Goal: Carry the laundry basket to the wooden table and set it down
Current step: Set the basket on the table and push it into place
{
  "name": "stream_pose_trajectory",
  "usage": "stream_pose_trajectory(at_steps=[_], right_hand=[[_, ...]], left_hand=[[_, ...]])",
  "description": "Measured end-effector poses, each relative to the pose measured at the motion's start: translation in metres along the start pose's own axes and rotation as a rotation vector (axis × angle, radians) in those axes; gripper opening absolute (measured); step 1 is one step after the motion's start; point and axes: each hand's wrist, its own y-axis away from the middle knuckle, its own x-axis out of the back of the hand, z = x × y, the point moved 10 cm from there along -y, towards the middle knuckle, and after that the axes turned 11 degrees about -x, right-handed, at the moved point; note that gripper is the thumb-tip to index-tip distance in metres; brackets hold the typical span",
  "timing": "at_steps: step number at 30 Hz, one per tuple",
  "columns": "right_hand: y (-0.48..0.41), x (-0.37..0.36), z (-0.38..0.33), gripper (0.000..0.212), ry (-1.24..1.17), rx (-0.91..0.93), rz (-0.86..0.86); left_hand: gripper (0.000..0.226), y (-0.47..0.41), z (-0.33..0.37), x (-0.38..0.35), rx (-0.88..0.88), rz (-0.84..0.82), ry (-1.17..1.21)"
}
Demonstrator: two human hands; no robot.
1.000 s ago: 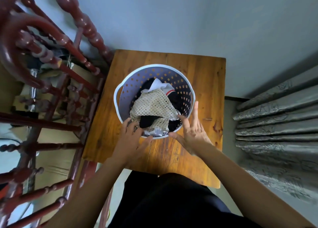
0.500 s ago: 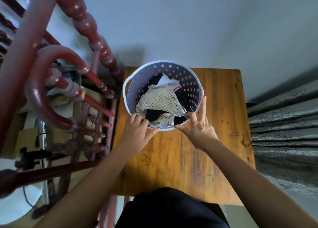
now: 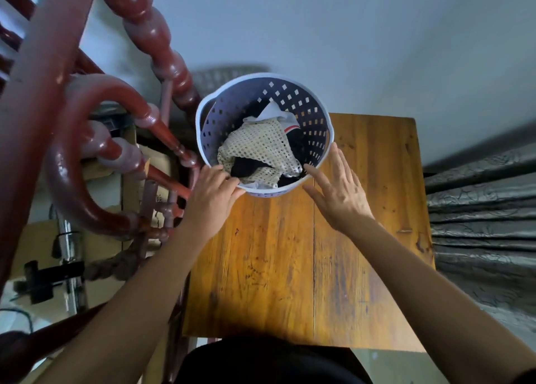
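I look down at a wooden bench (image 3: 304, 253) filling the lower centre of the frame. The laundry basket (image 3: 319, 114), holding a mesh cloth (image 3: 258, 148) and dark clothes, sits at the bench's upper left corner, apparently resting there. My left hand (image 3: 213, 199) curls its fingers on the near rim. My right hand (image 3: 338, 193) is open, fingers spread, beside the rim. I judge the carrying done; only letting go remains.
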Motion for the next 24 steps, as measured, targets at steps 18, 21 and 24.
stream_pose_trajectory(at_steps=[18, 21, 24], right_hand=[[-0.087, 0.002, -0.039, 0.082, 0.167, 0.006, -0.156], [-0.088, -0.003, -0.040, 0.084, 0.143, 0.024, -0.164], [-0.079, -0.009, -0.043, 0.090, -0.110, 0.024, -0.167]], left_hand=[[0.051, -0.025, -0.035, 0.004, 0.105, -0.025, 0.041], [0.067, -0.031, -0.043, -0.003, 0.046, -0.169, 0.115], [0.078, -0.034, -0.046, 0.000, 0.085, -0.254, 0.219]])
